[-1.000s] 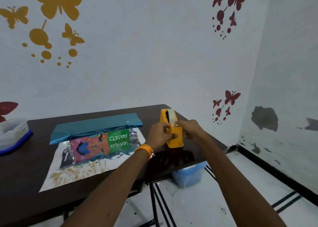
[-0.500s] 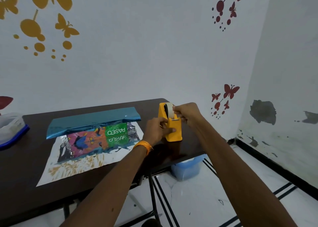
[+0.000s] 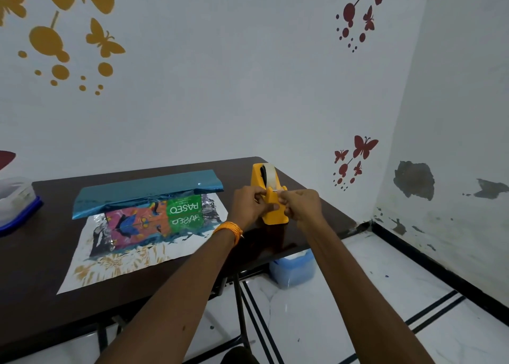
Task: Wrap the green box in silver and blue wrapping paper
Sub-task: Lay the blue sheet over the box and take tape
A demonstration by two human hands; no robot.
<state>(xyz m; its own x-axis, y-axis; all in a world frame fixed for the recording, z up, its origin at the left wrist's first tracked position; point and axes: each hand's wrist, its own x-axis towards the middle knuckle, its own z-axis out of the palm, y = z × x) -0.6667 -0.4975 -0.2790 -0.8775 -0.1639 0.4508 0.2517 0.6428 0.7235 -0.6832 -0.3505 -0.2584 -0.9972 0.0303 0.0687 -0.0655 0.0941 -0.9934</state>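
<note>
The left hand (image 3: pixel 252 205) grips the dispenser (image 3: pixel 271 214), fingers (image 3: pixel 271 206) curled round its side. The right hand (image 3: pixel 300 205) pinches the tape (image 3: pixel 268 173) end at the cutter. The box (image 3: pixel 154 216) lies left of them on the paper (image 3: pixel 115 261), blue flap over its far edge, on the surface (image 3: pixel 41 275).

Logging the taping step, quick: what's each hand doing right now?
Left hand: closed, gripping the yellow tape dispenser.
Right hand: closed, pinching the tape end at the dispenser's cutter.

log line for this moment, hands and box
left hand: grips yellow tape dispenser | right hand: pinches tape end | green box: on silver paper, blue paper over far edge
</note>
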